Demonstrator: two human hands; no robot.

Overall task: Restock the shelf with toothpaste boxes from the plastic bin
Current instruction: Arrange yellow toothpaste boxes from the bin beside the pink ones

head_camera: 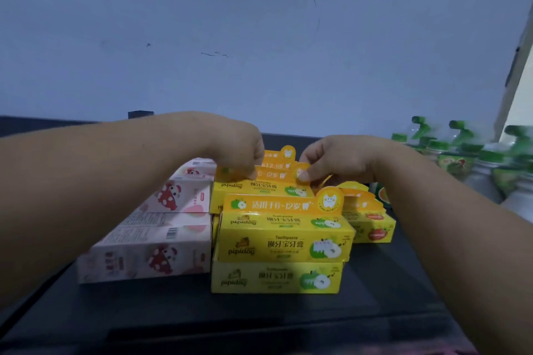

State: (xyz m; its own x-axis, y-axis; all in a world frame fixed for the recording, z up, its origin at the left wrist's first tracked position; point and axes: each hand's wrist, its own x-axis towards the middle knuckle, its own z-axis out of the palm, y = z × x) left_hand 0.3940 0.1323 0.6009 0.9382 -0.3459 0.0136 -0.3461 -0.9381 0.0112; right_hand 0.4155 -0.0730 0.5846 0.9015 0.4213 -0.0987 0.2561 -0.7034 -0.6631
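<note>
One yellow toothpaste box (255, 189) is pinched at its orange header. Opposite ends are gripped by the left hand (237, 147) and the right hand (331, 159).

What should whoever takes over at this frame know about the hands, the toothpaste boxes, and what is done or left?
Left hand and right hand each pinch the orange top flap of the rear yellow box, second row back.
Front yellow boxes stand stacked before it; pink boxes lie stacked to their left, all on the dark shelf.
Done: several boxes shelved. Left: settle this box, fetch more; the bin is out of view.
</note>
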